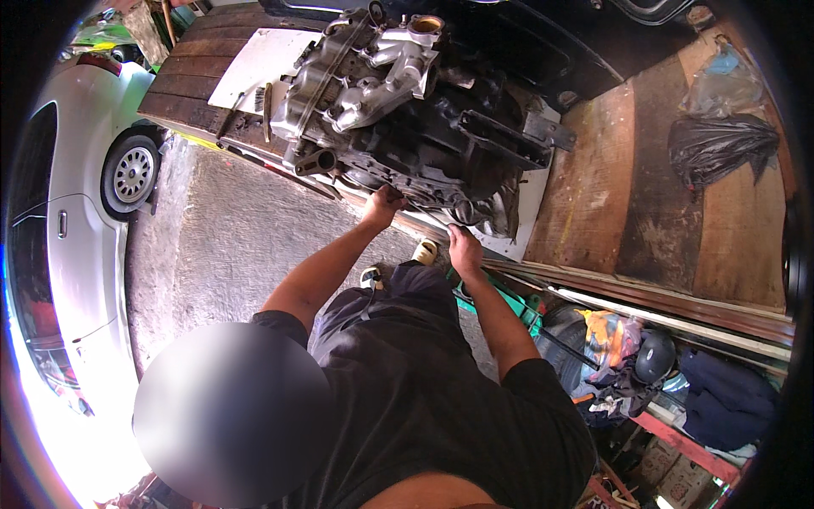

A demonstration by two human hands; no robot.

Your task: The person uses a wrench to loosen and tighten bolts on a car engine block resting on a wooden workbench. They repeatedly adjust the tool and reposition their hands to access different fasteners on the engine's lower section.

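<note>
An engine (398, 119), silver on top and dark greasy below, lies on a wooden bench in front of me. Both my hands are at its near lower edge. A thin metal rod-like tool (428, 215) runs between them. My right hand (465, 252) is closed around its near end. At the other end, my left hand (386, 206) has its fingers curled against the engine's edge; what they pinch there is too small to make out. The silver intake pipe (390, 85) rises from the engine's top.
Left of the engine lie a wire brush (260, 99) and a slim tool (268, 114) on white board (254, 64). Plastic bags (721, 144) sit on the bench's right (585, 229). A silver car (85, 212) stands at left. A tire (564, 343) and clothes lie below right.
</note>
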